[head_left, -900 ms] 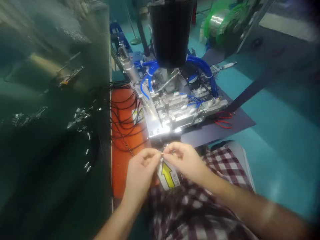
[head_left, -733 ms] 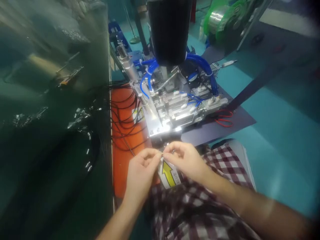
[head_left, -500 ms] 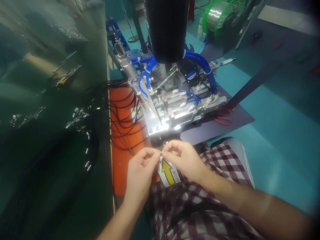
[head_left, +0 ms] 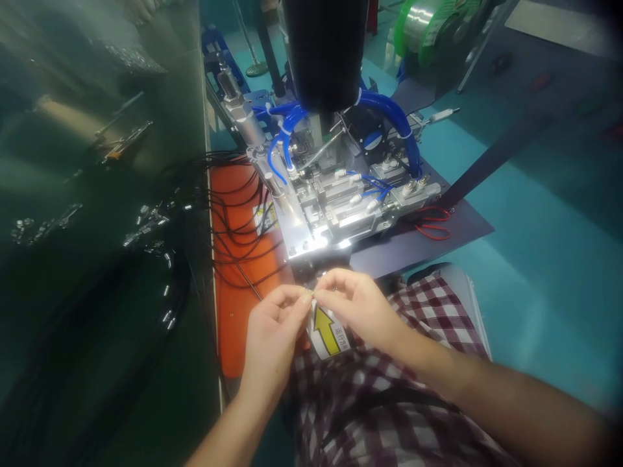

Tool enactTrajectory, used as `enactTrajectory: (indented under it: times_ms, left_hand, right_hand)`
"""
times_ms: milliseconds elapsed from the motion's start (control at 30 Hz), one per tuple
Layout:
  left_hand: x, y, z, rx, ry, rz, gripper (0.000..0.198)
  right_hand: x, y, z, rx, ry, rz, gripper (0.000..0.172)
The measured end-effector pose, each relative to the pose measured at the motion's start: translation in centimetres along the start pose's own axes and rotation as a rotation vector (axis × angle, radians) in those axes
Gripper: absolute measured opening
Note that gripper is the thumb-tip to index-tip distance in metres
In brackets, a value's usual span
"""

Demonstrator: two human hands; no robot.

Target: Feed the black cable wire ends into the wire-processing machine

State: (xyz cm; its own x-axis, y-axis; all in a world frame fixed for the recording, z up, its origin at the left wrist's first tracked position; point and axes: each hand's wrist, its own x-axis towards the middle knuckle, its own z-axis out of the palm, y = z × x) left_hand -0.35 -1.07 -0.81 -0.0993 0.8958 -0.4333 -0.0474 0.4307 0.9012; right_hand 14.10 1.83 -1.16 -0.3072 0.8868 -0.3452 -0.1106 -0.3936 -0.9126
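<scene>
My left hand and my right hand meet fingertip to fingertip in front of the machine. Each is closed in a pinch of thumb and forefinger. Whatever sits between the fingertips is tiny and mostly hidden; its kind cannot be made out. Just below the fingers is a white label with a yellow arrow. Beyond the hands stands a metal machine with blue air tubes, its front corner brightly lit.
An orange board with thin black cables lies left of the machine. Further left, a dark green table holds black cables with shiny metal ends. A black cylinder hangs overhead. A green wire spool stands at back right.
The fingertips have come slightly closer together, and a thin pale bit seen between them earlier is now nearly hidden. The view has shifted a little.
</scene>
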Motion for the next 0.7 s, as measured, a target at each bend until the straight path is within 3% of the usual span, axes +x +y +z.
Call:
enactTrajectory:
  times_ms: [100,267,433,700]
  left_hand:
    - [-0.2,0.0,0.1,0.004,0.008,0.004,0.024]
    - [-0.3,0.6,0.6,-0.059,0.027,0.038,0.021]
    - [0.1,0.9,0.9,-0.051,0.023,0.045,0.020]
    - [0.4,0.8,0.4,0.194,0.020,0.097,0.021]
  right_hand:
    - [-0.3,0.1,0.2,-0.084,0.023,-0.051,0.010]
    - [-0.6,0.8,0.3,-0.498,0.204,-0.418,0.010]
    - [-0.6,1.3,0.0,-0.379,0.155,-0.267,0.012]
    - [-0.3,1.4,-0.3,-0.397,0.151,-0.269,0.013]
